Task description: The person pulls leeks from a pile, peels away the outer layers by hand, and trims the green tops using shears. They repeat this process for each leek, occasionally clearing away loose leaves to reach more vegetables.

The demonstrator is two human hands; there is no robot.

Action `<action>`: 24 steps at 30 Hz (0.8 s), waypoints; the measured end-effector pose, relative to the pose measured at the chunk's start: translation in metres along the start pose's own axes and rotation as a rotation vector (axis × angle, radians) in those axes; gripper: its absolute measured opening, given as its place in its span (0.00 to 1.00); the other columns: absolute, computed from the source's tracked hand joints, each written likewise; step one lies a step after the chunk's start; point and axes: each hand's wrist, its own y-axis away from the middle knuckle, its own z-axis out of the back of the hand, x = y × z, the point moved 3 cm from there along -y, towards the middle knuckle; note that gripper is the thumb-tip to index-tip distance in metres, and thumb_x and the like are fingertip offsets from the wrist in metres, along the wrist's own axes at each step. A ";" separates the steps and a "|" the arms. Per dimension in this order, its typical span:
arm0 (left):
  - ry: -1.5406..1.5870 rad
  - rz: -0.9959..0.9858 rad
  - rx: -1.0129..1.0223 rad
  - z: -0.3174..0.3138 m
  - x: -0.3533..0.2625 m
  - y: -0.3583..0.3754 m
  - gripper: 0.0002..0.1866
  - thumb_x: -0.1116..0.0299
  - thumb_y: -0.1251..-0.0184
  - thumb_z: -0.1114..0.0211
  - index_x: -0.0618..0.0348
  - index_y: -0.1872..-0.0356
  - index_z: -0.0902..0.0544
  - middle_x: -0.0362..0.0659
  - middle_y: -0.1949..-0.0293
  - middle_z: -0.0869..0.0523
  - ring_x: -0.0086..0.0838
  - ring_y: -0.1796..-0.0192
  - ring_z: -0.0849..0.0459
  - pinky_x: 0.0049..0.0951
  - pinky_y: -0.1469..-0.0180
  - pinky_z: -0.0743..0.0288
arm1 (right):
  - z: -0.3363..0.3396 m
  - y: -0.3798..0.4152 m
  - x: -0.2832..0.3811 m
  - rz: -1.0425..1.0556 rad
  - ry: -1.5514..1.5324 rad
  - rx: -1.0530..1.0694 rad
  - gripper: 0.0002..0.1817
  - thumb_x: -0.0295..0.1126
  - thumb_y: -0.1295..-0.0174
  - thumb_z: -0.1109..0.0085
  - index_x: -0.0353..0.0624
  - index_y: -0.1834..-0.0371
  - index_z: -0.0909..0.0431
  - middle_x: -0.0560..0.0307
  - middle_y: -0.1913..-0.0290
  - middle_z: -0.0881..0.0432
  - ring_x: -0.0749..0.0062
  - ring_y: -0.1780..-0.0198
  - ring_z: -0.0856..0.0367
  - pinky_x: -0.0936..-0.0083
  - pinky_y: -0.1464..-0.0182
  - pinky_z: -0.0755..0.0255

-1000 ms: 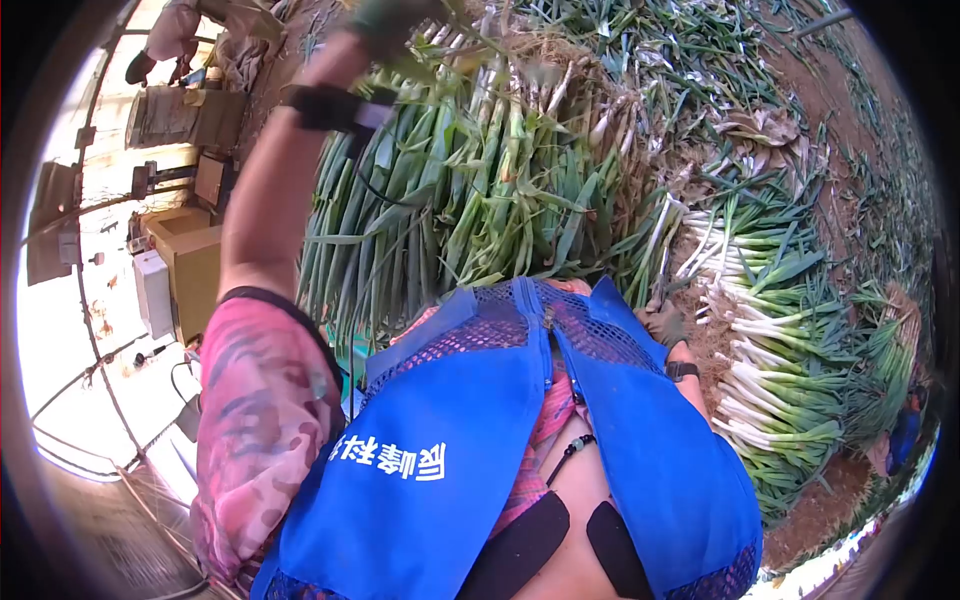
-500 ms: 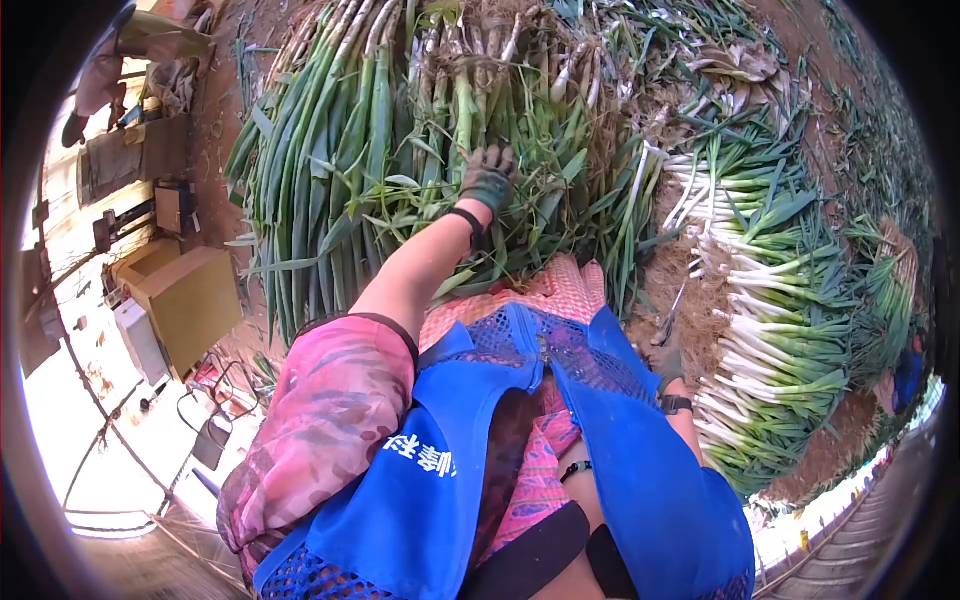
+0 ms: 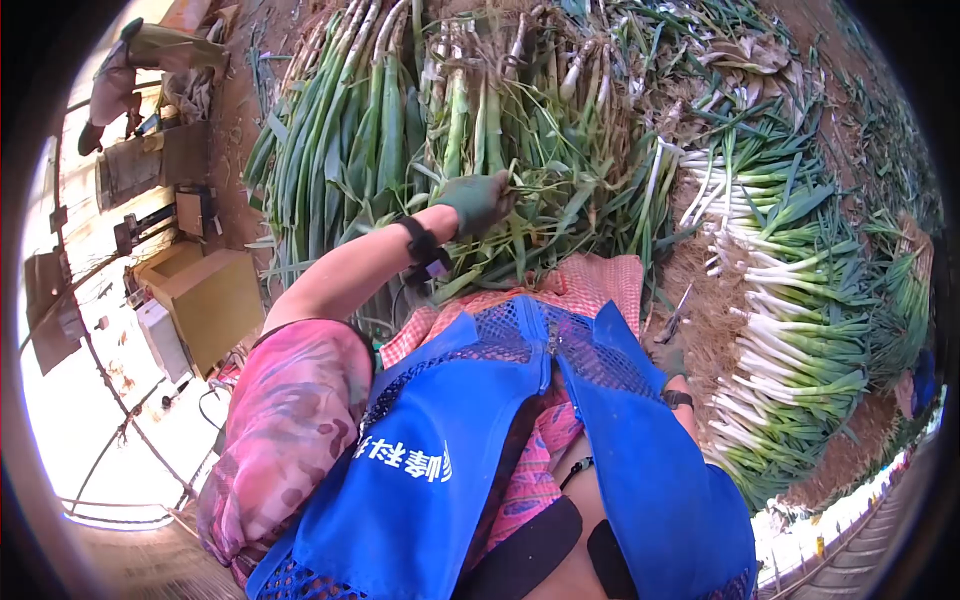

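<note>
My left hand (image 3: pixel 478 203), in a green glove, is closed on thin leafy green stems (image 3: pixel 530 205) that lie over the lower part of a pile of large leeks (image 3: pixel 385 120). Near the right edge of my blue vest, my right hand (image 3: pixel 672 360) is partly hidden. It is gloved and closed around a small tool with a thin metal blade (image 3: pixel 681 303), which points up beside a mat of roots. To its right lies a long curved row of cleaned white-stemmed onions (image 3: pixel 780 330) with green tops.
A cardboard box (image 3: pixel 205 305) stands at the left, by a white box (image 3: pixel 163 340). Another person (image 3: pixel 115 90) bends at the upper left. Loose leaves and dry husks (image 3: pixel 750 55) cover ground at the upper right. A separate bundle of greens (image 3: pixel 905 300) lies far right.
My left hand has turned and closed on the leafy stems, its wrist now lower and bent. The view has shifted, so the piles sit slightly further right. My right hand stays low beside the vest.
</note>
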 end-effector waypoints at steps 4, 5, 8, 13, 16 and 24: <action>0.379 -0.126 0.009 -0.004 0.041 0.062 0.17 0.61 0.25 0.47 0.60 0.44 0.20 0.50 0.61 0.12 0.37 0.59 0.15 0.37 0.54 0.23 | -0.012 -0.011 0.011 -0.002 -0.236 0.103 0.15 0.25 0.46 0.33 0.44 0.63 0.33 0.62 0.73 0.27 0.77 0.74 0.28 0.74 0.69 0.29; 0.472 -0.217 -0.058 -0.005 0.036 0.097 0.17 0.62 0.25 0.46 0.61 0.46 0.20 0.48 0.62 0.13 0.35 0.61 0.17 0.37 0.56 0.23 | -0.012 0.009 0.049 -0.049 -0.208 0.108 0.16 0.24 0.46 0.33 0.45 0.63 0.33 0.62 0.74 0.27 0.77 0.75 0.28 0.75 0.72 0.30; 0.780 0.076 0.014 0.047 0.028 0.186 0.15 0.61 0.24 0.44 0.61 0.49 0.19 0.44 0.60 0.13 0.32 0.64 0.19 0.35 0.60 0.24 | -0.015 -0.013 0.049 -0.047 -0.119 0.106 0.17 0.22 0.47 0.33 0.45 0.62 0.33 0.62 0.74 0.28 0.77 0.75 0.28 0.76 0.72 0.30; 0.486 0.141 -0.974 0.188 0.005 0.339 0.22 0.80 0.34 0.38 0.71 0.38 0.25 0.55 0.45 0.17 0.41 0.49 0.14 0.35 0.50 0.16 | -0.016 -0.043 0.056 0.079 -0.040 0.105 0.18 0.27 0.50 0.30 0.43 0.60 0.30 0.64 0.67 0.26 0.79 0.68 0.27 0.77 0.63 0.28; 0.556 0.210 -1.383 0.243 0.007 0.391 0.21 0.79 0.33 0.38 0.72 0.39 0.24 0.56 0.45 0.17 0.41 0.49 0.14 0.35 0.49 0.16 | -0.024 -0.069 0.038 0.035 0.111 0.089 0.20 0.29 0.51 0.28 0.41 0.58 0.30 0.65 0.68 0.26 0.78 0.67 0.27 0.74 0.60 0.27; 0.258 0.000 -1.309 0.392 0.041 0.229 0.22 0.71 0.34 0.38 0.70 0.40 0.23 0.55 0.45 0.16 0.41 0.48 0.14 0.36 0.46 0.18 | -0.052 -0.049 0.038 0.196 0.027 0.049 0.20 0.25 0.49 0.30 0.41 0.58 0.31 0.68 0.71 0.30 0.82 0.69 0.30 0.77 0.63 0.29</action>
